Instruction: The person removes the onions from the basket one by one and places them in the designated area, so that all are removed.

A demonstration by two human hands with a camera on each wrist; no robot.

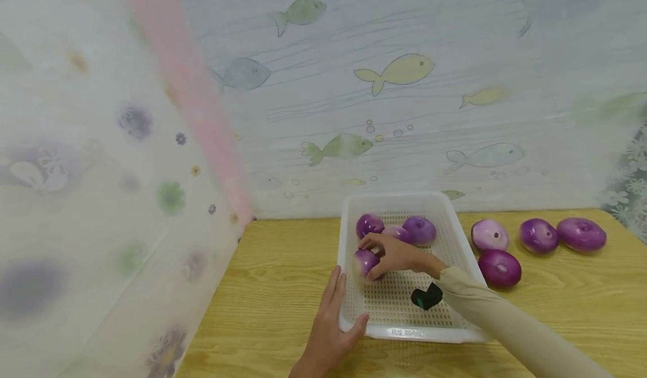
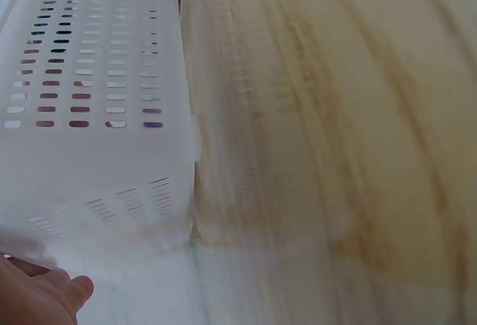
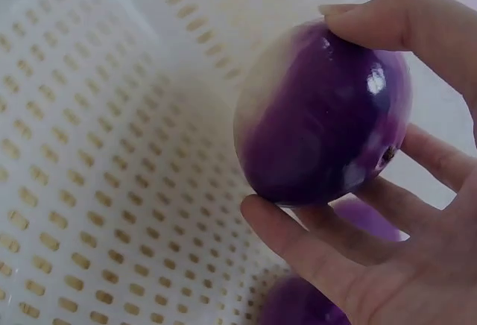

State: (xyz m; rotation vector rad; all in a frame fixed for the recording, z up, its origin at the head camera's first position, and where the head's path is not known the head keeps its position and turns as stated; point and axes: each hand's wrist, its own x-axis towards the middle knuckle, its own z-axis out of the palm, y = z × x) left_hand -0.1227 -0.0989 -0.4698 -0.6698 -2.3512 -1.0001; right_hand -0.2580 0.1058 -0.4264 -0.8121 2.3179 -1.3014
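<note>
A white perforated plastic basket (image 1: pixel 354 310) sits on the wooden table. My right hand (image 1: pixel 396 254) reaches into it and holds a peeled red onion (image 1: pixel 365 263) near the left wall. In the right wrist view the thumb lies on one side of this glossy purple onion (image 3: pixel 328 116) and the fingers on the other. Behind it in the basket are three more red onions (image 1: pixel 419 230), one partly hidden by the hand. My left hand (image 1: pixel 331 324) touches the basket's front left corner, fingers straight along the outer wall, thumb at the front rim.
Several red onions (image 1: pixel 499 268) lie on the table (image 1: pixel 273 271) to the basket's right. A dark heart-shaped patch (image 1: pixel 427 296) shows over the basket's floor. A fish-patterned curtain (image 1: pixel 303 108) hangs behind the table, and a flowered one (image 1: pixel 101 198) at the left.
</note>
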